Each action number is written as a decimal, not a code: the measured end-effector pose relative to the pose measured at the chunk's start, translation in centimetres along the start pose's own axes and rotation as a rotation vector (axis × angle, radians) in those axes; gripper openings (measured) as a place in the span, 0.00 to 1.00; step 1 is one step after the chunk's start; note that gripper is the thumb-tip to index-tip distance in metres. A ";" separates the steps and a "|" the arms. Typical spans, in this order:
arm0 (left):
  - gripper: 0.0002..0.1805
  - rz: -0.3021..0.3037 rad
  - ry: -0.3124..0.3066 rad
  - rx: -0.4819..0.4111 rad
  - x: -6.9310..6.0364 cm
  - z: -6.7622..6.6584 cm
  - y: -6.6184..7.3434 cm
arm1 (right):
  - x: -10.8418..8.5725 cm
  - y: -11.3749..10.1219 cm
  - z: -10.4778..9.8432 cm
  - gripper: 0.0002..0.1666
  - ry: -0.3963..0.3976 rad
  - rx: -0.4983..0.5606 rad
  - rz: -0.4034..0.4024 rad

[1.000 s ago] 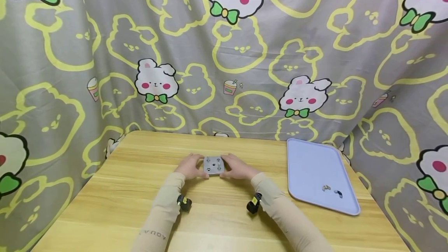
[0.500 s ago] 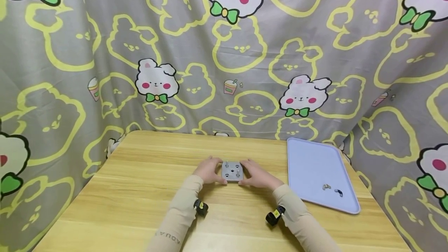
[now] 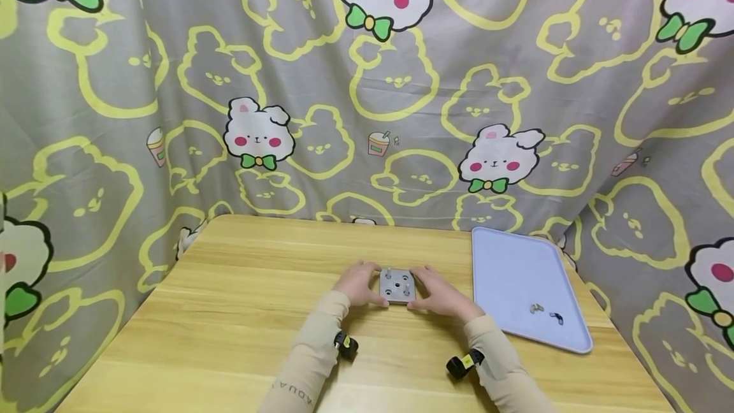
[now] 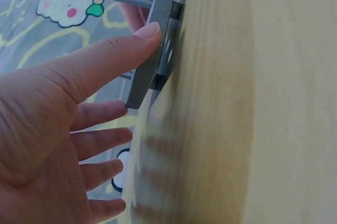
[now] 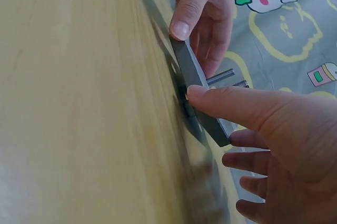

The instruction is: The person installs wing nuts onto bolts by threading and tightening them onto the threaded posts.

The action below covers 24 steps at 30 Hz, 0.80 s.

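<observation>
A grey square metal plate [image 3: 397, 286] lies flat at mid-table, with holes in its face and two threaded bolts [image 5: 221, 77] standing up through it. My left hand [image 3: 359, 285] pinches its left edge between thumb and index finger. On the opposite edge, my right hand [image 3: 444, 294] holds it the same way. The other fingers of each hand are spread and touch nothing. In the left wrist view, dark bolt heads [image 4: 176, 11] show under the plate, between it and the table. Whether those heads touch the wood cannot be told.
To the right, a pale blue tray [image 3: 516, 266] lies on the wooden table [image 3: 241, 285]. Two small pieces sit near its front, one brownish [image 3: 536, 308] and one dark [image 3: 557, 318]. A patterned curtain [image 3: 327, 69] hangs behind the table and along its sides.
Both hands have carried or slid the plate to the right and slightly nearer the person, keeping their hold on its two edges. The tray and its pieces have stayed put.
</observation>
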<state>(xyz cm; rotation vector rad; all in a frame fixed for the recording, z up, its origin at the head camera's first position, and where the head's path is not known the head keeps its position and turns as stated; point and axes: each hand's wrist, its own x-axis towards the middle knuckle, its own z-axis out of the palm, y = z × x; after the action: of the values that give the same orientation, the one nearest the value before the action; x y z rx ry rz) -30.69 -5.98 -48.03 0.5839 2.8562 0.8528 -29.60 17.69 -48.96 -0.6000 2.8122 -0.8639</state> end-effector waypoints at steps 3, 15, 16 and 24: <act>0.47 0.008 -0.004 -0.012 0.1 0.3 -0.2 | -0.1 0.5 0.3 0.51 0.010 -0.001 0.010; 0.49 0.051 0.003 -0.017 0.2 0.6 -1.2 | -0.1 0.2 0.8 0.51 0.025 0.019 0.018; 0.49 0.053 0.003 -0.023 0.2 0.6 -1.2 | -0.2 0.1 0.7 0.51 0.028 0.023 0.017; 0.52 0.047 -0.021 -0.031 0.3 1.0 -0.6 | -0.9 0.1 -0.6 0.53 0.034 0.048 -0.012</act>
<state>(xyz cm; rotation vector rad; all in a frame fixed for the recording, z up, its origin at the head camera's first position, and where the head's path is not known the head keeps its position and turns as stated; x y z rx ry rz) -30.94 -5.77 -49.21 0.6547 2.8151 0.8911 -28.96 18.38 -48.52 -0.6018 2.8122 -0.9500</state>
